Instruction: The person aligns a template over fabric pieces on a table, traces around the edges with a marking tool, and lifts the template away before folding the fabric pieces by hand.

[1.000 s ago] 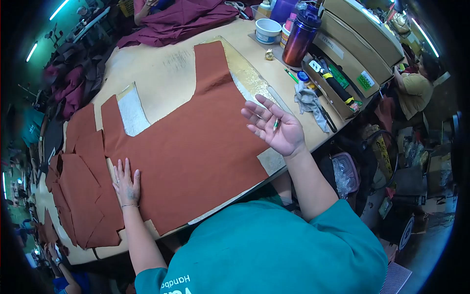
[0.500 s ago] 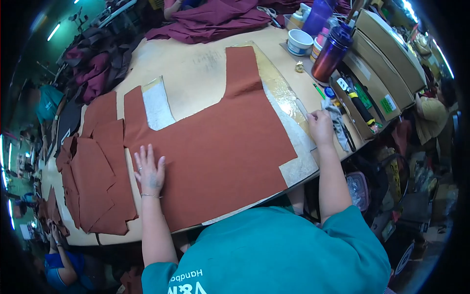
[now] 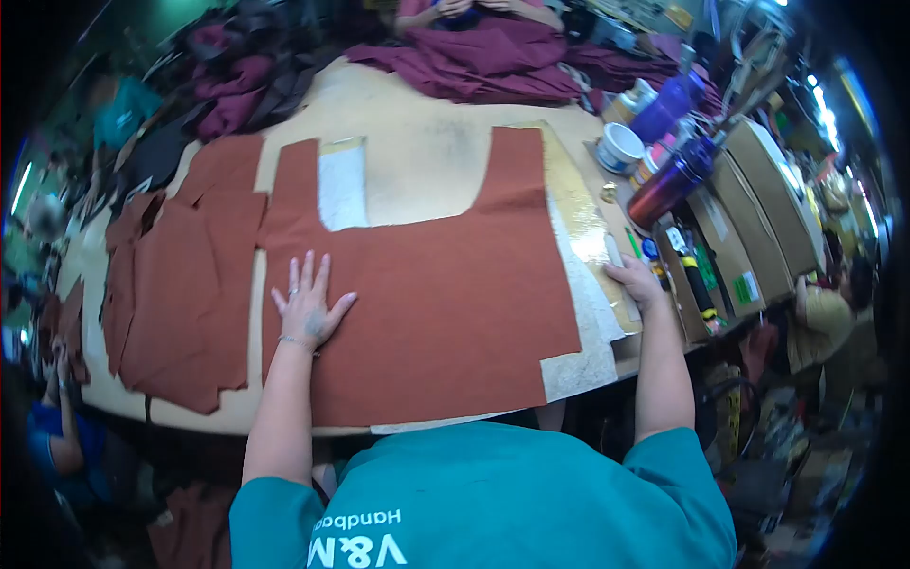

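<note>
Rust-brown cut fabric panel (image 3: pixel 445 303), large, with a notched far edge, lies flat across the middle of the pale wooden cutting table (image 3: pixel 417 166). Head view only.

Left hand (image 3: pixel 308 302): palm down, fingers spread wide, pressed flat on the panel's left part, near its left edge. Holds nothing.

Right hand (image 3: pixel 637 282): at the table's right edge, knuckles up, fingers curled down onto the right border of the whitish-gold paper pattern sheet (image 3: pixel 592 284) that shows from under the panel. Cannot tell whether anything is pinched in it.

Stack of smaller rust-brown fabric pieces (image 3: pixel 180 275) lies just beside the panel, toward the table's left edge. White rectangular patch (image 3: pixel 341 190) shows in the panel's far-left notch.

Far edge: heap of maroon cloth (image 3: pixel 483 62) with another person's hands on it.

Far right corner: white round tub (image 3: pixel 621 147), metallic maroon bottle (image 3: pixel 668 185), purple bottle (image 3: pixel 668 104). Open cardboard boxes (image 3: pixel 749 223) stand off the right edge, tools inside.

Teal shirt (image 3: pixel 493 503) fills the near edge of view.
</note>
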Demonstrator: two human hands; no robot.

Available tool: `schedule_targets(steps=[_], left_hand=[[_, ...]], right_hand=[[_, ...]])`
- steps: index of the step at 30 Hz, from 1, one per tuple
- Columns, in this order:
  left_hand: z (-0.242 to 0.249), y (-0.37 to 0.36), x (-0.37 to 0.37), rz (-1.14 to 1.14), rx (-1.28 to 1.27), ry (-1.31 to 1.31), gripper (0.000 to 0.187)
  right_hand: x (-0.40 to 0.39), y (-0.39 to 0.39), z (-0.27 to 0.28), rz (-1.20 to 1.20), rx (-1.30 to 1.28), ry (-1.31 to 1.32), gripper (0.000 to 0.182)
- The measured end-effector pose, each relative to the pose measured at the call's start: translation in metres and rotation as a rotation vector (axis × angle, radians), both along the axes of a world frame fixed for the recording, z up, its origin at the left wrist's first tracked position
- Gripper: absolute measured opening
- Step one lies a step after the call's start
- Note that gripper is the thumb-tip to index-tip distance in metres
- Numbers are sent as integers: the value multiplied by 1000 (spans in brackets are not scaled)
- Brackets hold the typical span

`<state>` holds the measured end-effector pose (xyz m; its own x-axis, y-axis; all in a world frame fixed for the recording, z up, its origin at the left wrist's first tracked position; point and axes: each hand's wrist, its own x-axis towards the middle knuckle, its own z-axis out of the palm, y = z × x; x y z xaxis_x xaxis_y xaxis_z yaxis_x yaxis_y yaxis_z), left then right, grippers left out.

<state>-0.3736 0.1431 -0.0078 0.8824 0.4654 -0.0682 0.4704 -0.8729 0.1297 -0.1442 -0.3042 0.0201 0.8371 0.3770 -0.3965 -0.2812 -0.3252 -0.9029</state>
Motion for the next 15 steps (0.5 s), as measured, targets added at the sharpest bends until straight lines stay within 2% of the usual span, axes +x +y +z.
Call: schedule_targets(steps=[3,5,7,9,11,15], left_hand=[[3,-2,0,7,-2,-8,78],[-3,1,0,16,1,-15,82],[2,0,0,31,-8,-2,84],[3,0,-3,25,1,7,85],[2,-1,0,19,20,-7,86],[6,-5,1,29,-1,-5,86]], right_hand=[[-9,-2,9,27,72,-131,36],[-21,2,30,8,250,-257,42],[-33,-4,65,-86,256,-281,36],[-33,-28,94,-23,285,-333,31],[-45,-40,125,-98,290,-481,29],[-49,-80,138,-278,309,-662,28]])
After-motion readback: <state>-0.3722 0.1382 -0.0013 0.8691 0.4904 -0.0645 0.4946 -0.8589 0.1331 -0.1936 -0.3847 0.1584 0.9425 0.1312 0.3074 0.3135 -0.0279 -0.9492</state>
